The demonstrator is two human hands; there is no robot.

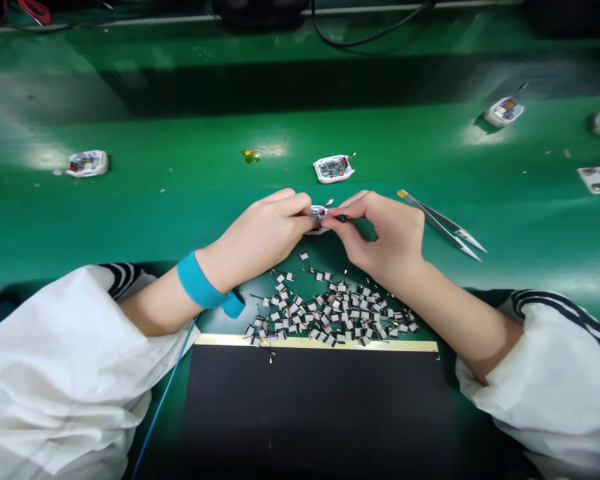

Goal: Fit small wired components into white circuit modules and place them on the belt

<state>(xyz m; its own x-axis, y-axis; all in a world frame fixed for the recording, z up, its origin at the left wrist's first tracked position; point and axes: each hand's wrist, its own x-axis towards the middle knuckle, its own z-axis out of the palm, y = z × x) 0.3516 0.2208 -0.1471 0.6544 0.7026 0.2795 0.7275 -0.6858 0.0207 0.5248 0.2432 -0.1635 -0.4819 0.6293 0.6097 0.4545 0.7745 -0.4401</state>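
My left hand (pixel 263 235) is closed around a small white electronic unit (pixel 319 217) held just above the green belt. Fingers of my right hand (pixel 380 233) pinch a tiny dark part (pixel 341 218) against that unit's right side. A blue strap (pixel 203 285) with a blue cord circles my left wrist. Below the hands lies a heap of several small grey parts with thin leads (pixel 325 310).
Metal tweezers (pixel 443 223) lie right of my right hand. More white units sit on the belt: one just behind the hands (pixel 333 168), one at left (pixel 87 163), two at far right (pixel 503 111). A black mat (pixel 315 400) with a gold edge lies nearest me.
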